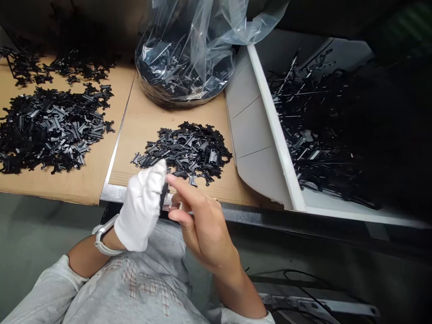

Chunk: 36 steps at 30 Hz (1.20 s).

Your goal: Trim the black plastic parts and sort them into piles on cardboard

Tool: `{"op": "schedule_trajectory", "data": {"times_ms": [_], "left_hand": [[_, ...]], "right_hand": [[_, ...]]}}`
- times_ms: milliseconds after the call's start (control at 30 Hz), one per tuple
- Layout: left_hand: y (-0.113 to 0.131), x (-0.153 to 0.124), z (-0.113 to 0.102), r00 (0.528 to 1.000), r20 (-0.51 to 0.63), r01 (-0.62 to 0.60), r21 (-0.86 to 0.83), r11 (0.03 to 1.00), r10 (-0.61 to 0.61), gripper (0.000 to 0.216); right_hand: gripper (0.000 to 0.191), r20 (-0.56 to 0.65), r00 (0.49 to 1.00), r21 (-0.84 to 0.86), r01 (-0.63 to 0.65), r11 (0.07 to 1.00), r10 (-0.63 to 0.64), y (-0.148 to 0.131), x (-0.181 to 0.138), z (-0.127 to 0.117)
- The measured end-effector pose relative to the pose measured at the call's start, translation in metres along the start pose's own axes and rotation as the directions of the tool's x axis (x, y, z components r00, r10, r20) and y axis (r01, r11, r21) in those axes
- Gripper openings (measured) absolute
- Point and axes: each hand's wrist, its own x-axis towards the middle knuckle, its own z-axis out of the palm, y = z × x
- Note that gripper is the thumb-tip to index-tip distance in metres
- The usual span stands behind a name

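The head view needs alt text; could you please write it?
White-gloved left hand holds a dark piece, bare right hand close beside it. Beyond are piles of small black parts, a clear bag and a pale bin.

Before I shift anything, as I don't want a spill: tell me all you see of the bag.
The bag is clear, glossy, crumpled plastic, its rounded bottom bulging with dark pieces. It sits on the cardboard, beyond the smaller heap and beside the box, with a loose flap spreading right. Its upper part leaves the picture. Neither the left hand nor the right hand touches it.
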Motion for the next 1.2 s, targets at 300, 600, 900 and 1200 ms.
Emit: {"op": "schedule_trajectory", "data": {"times_ms": [300, 600, 900, 1200], "left_hand": [[0.018, -0.001, -0.002, 0.999, -0.044, -0.002, -0.041, 0.999, 0.000, 0.032], [0.015, -0.005, -0.001, 0.994, -0.033, 0.098, -0.123, 0.988, -0.103, 0.046], [0.016, 0.000, -0.003, 1.000, 0.022, 0.019, -0.125, 0.992, -0.017, 0.034], [0.025, 0.001, -0.004, 0.999, 0.029, 0.041, -0.129, 0.991, -0.037, 0.029]], "right_hand": [[0.027, -0.010, 0.999, 0.061, 0.048, 0.997, -0.047, -0.004, 0.002, -0.002], [0.032, -0.024, 0.999, 0.133, 0.033, 0.991, -0.030, -0.005, 0.004, 0.003], [0.029, -0.047, 0.998, 0.150, 0.041, 0.988, -0.034, -0.001, 0.002, 0.006], [0.034, -0.012, 0.999, 0.117, 0.034, 0.993, -0.032, -0.002, -0.003, 0.001]]}}
